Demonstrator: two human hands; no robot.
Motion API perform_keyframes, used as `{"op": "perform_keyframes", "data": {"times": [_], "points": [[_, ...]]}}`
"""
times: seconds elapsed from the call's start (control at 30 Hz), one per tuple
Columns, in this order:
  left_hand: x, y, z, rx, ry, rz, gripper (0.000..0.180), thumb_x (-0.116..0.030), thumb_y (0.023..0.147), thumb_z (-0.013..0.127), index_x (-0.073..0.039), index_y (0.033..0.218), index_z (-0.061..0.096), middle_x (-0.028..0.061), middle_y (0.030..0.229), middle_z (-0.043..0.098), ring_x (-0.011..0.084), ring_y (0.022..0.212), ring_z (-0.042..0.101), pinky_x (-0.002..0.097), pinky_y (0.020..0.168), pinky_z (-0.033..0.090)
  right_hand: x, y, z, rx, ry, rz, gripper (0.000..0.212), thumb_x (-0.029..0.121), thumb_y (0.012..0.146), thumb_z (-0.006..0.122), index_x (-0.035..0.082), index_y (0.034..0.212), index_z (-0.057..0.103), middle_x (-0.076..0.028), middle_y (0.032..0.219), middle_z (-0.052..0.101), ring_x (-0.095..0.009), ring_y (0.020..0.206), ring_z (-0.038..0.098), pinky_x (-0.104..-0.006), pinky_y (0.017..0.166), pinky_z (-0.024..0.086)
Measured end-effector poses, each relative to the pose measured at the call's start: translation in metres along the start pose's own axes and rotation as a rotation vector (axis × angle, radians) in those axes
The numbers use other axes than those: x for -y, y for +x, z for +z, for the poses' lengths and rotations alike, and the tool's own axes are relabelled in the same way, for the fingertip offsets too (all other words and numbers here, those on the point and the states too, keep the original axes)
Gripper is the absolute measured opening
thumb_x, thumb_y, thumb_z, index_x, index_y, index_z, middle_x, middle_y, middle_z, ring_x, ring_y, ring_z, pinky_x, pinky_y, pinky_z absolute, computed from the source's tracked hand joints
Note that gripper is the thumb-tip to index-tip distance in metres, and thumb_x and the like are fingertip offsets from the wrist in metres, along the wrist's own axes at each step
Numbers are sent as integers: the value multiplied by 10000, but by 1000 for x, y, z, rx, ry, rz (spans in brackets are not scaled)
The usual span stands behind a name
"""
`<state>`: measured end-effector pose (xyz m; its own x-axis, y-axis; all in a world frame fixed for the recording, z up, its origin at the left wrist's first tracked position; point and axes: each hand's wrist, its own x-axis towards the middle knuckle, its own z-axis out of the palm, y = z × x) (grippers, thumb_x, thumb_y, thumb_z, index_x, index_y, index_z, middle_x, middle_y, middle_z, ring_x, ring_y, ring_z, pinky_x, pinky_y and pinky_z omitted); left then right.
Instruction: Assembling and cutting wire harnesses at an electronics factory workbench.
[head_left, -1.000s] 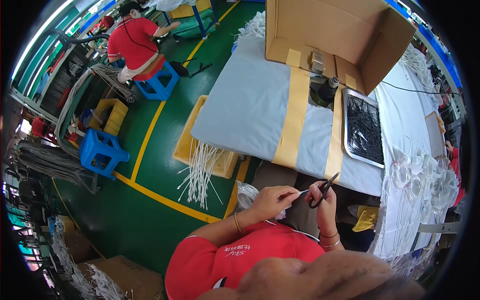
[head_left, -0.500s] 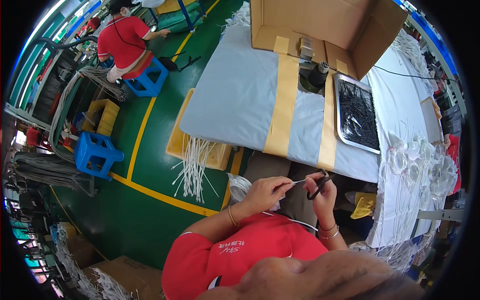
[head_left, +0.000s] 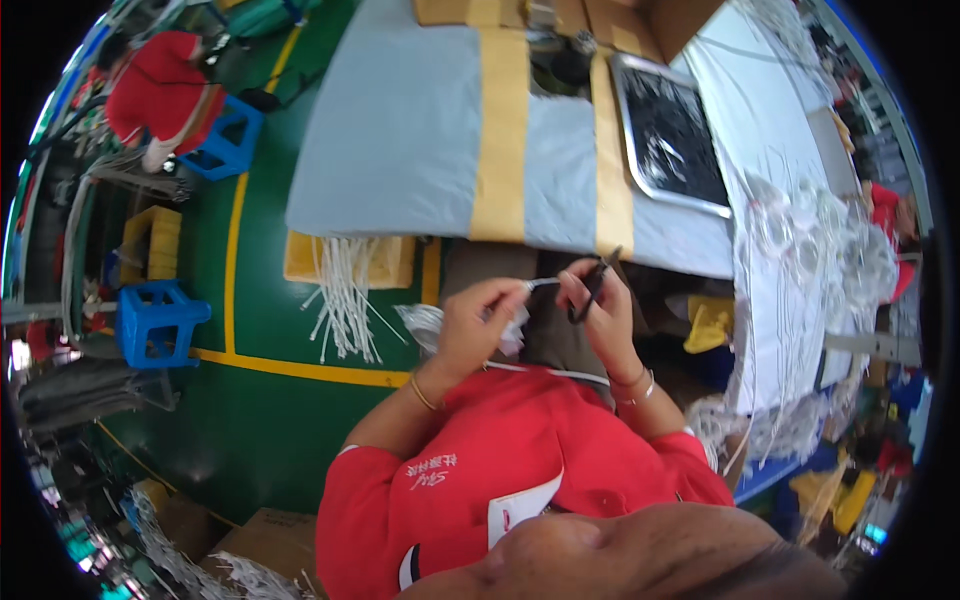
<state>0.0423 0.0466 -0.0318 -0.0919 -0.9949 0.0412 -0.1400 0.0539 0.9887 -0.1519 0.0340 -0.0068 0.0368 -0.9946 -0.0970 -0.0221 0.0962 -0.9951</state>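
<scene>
My left hand is closed, its fingers pinching a thin white cable near the end. That end reaches across to my right hand, whose fingertips seem to touch it. Black-handled scissors are held in the right hand, with their blades pointing up toward the table edge. More white cable runs over my lap below the hands. By my left wrist lies a coiled white cable in a clear bag, partly hidden by the hand.
The grey-covered table in front bears a metal tray of black pieces and a dark heat gun. A yellow bin with white cables stands under its left edge. Bagged cables lie at right. A person sits far left.
The view has shifted, so the table appears higher and further left. Both hands stay close together, the cable still in the left and the scissors in the right, their blades now showing.
</scene>
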Motion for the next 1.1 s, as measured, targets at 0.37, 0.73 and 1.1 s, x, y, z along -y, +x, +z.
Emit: {"op": "perform_keyframes", "data": {"times": [0.37, 0.73, 1.1], "points": [[-5, -1, 5, 54, 21, 84, 157, -82, 930, 680, 11, 1055, 701, 27, 811, 653, 70, 695, 566, 223, 628, 458, 8, 20, -2, 34, 16, 7, 188, 154, 929, 705, 8, 886, 595, 10, 716, 581, -62, 639, 529, -224, 598, 430], [-13, -3, 5, 112, 109, 81, 153, -115, 940, 663, -4, 1041, 691, 81, 794, 672, 103, 681, 616, 257, 620, 495, -5, 10, -9, 1, 48, -1, 197, 178, 938, 705, 17, 879, 609, 8, 694, 577, -66, 623, 556, -212, 564, 424], [-20, 1, -4, 301, 41, -127, 202, -216, 978, 619, -51, 1032, 721, 22, 635, 588, 72, 578, 545, 254, 541, 433, 4, 9, 2, -40, -106, -124, 209, 155, 936, 703, 13, 838, 585, 2, 675, 584, -76, 618, 540, -217, 569, 409]]}}
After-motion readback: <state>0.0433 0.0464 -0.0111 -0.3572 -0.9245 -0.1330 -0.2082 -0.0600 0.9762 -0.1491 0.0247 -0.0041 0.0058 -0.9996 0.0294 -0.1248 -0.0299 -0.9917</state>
